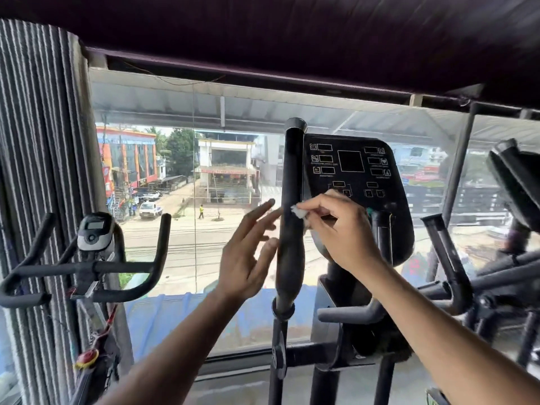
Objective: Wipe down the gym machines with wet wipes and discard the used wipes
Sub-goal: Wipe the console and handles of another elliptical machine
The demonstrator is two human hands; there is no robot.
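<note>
An elliptical trainer stands right in front of me, with a black upright handle (pixel 290 200) and a dark console panel (pixel 355 173) behind it. My right hand (pixel 339 229) pinches a small white wet wipe (pixel 298 212) and holds it against the right side of the handle, about mid-height. My left hand (pixel 248 252) is raised just left of the same handle, fingers straight and spread, fingertips close to or touching the grip; it holds nothing.
An exercise bike with black handlebars (pixel 96 268) and a small grey display (pixel 95 230) stands at the left, against a striped curtain (pixel 38 171). Another machine's black arms (pixel 450 258) crowd the right side. A large window (pixel 204 185) overlooks a street directly behind the machines.
</note>
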